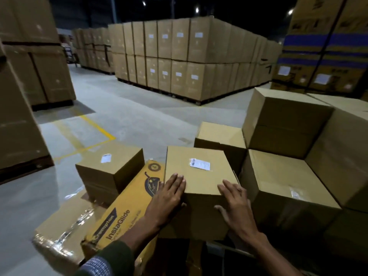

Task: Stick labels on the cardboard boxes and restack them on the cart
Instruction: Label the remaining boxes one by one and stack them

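A brown cardboard box (201,176) sits in front of me with a white label (199,163) stuck on its top. My left hand (169,198) lies flat on the box's near left corner, fingers straight on the top and thumb down the front face. My right hand (235,204) rests on the near right corner, fingers spread over the top edge, thumb on the front. A smaller labelled box (111,168) stands to the left. More brown boxes (286,188) are stacked at the right, one with a label (296,194).
A yellow printed carton (127,214) lies tilted under the left boxes, on a taped carton (63,232). Tall pallet stacks of boxes (179,60) stand across the grey floor, more at the left (25,86) and right (326,46). Yellow floor lines (99,128) mark the aisle.
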The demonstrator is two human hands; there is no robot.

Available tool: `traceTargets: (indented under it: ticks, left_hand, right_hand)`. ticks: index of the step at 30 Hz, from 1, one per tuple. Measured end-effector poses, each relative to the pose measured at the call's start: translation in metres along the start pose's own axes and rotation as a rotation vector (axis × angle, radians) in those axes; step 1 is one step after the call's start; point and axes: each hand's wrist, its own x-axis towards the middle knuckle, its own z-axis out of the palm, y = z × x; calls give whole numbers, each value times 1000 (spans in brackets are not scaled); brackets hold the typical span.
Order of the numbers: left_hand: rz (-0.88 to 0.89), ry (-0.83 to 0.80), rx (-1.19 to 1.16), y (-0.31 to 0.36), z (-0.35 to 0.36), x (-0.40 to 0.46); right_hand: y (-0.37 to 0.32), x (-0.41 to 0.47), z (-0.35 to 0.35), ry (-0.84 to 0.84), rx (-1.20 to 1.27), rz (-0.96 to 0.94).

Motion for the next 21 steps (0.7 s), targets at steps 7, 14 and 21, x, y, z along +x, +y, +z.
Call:
traceTargets:
  ticks: [7, 14, 21]
  left_hand:
    - [-82, 29, 36, -17, -3, 18]
    - [-118, 137, -81, -16, 10, 21]
    - [-134, 216, -48, -15, 15, 17]
  right_hand:
    - [2, 25, -9, -196, -36, 49]
    - [-5, 68, -19, -93, 27, 46]
    - [-28, 149, -18, -265, 120, 6]
